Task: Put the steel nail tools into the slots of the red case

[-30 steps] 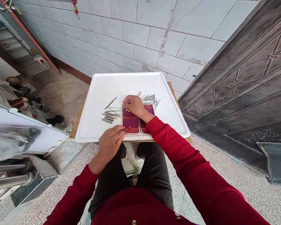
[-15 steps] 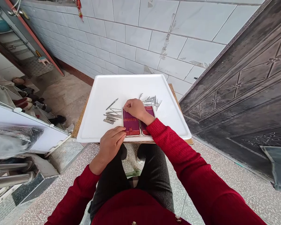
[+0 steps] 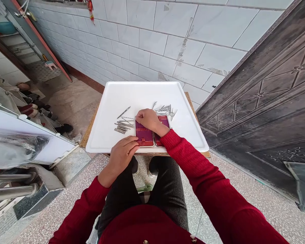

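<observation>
unfolded purple-and-red rectangular case [image 3: 145, 134], likely light and stiff, best held by its rim, left hand [image 3: 123, 152] loosely spread, right hand [image 3: 148, 119] pinched narrow, contents unclear

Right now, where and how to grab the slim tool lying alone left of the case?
Probably pinch its middle from above, coming from the left: the slim tool lies flat, angled, apart from the other tools, with the right hand and case to its right.

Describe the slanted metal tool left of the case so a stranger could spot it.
On the white tray, find the open purple case. Left of it lies a cluster of metal tools; the slanted tool sits beyond, touching none of them.
</observation>
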`<state>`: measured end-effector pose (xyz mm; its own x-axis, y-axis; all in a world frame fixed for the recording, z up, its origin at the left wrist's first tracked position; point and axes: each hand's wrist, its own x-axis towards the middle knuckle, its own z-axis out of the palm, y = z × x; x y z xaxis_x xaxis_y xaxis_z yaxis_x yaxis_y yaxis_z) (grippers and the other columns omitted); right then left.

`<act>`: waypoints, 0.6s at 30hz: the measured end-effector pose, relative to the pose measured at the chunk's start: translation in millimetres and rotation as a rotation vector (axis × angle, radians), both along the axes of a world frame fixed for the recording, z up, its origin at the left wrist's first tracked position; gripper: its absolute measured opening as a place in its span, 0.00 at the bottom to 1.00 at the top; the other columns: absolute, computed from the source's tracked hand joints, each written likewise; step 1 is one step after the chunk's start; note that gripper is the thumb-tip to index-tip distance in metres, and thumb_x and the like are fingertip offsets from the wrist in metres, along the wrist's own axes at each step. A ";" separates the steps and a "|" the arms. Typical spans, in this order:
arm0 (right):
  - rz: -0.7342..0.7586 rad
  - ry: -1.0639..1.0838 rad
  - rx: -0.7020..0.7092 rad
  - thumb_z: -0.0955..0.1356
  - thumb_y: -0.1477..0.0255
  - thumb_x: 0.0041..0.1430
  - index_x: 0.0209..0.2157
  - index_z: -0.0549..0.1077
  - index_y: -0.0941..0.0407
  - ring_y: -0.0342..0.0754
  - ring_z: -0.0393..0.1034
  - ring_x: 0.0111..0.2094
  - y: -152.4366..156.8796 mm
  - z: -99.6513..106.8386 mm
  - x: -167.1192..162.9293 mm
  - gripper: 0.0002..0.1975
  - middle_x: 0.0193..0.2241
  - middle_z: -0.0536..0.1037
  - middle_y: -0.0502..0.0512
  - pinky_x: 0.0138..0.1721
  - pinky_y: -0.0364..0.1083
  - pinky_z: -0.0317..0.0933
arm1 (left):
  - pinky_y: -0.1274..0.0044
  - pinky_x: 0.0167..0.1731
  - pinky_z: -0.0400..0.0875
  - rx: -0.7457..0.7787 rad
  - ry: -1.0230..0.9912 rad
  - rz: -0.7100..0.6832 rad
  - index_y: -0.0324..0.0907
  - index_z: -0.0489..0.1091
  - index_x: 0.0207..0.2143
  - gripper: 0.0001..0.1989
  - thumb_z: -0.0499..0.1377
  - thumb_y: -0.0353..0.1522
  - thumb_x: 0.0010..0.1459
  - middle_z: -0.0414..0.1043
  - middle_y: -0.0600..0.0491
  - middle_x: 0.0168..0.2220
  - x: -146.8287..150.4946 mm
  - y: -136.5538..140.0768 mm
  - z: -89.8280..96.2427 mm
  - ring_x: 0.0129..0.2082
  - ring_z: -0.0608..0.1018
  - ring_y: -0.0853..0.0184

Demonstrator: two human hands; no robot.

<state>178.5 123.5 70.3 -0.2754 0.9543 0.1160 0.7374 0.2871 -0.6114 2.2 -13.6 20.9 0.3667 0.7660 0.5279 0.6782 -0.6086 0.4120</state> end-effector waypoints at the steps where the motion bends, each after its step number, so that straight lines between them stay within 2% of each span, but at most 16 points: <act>1: -0.001 -0.023 0.013 0.70 0.77 0.60 0.28 0.80 0.56 0.49 0.73 0.31 -1.2 0.2 -0.5 0.08 0.29 0.82 0.53 0.34 0.45 0.60 | 0.65 0.59 0.78 0.001 -0.001 -0.001 0.44 0.80 0.43 0.12 0.56 0.36 0.73 0.82 0.48 0.51 0.2 0.0 0.0 0.52 0.83 0.59; 8: 0.040 -0.074 0.075 0.68 0.79 0.60 0.29 0.79 0.57 0.48 0.73 0.30 -6.4 -1.6 -1.7 0.08 0.29 0.83 0.54 0.33 0.45 0.59 | 0.66 0.57 0.78 -0.005 -0.007 -0.006 0.45 0.80 0.44 0.11 0.56 0.35 0.73 0.82 0.49 0.51 0.7 0.2 -0.5 0.52 0.82 0.60; 18: -0.031 0.271 -0.104 0.71 0.76 0.54 0.23 0.78 0.57 0.42 0.68 0.22 -0.1 -15.3 2.1 0.07 0.19 0.78 0.46 0.29 0.42 0.59 | 0.67 0.57 0.79 0.083 -0.024 -0.020 0.42 0.79 0.42 0.10 0.57 0.33 0.73 0.82 0.49 0.50 2.1 -0.9 -4.5 0.52 0.82 0.62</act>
<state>180.6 123.4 55.0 -0.2182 0.9724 0.0826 0.5509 0.1926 -0.8121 4.2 -14.6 16.3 0.3678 0.7120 0.5981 0.6564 -0.6544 0.3753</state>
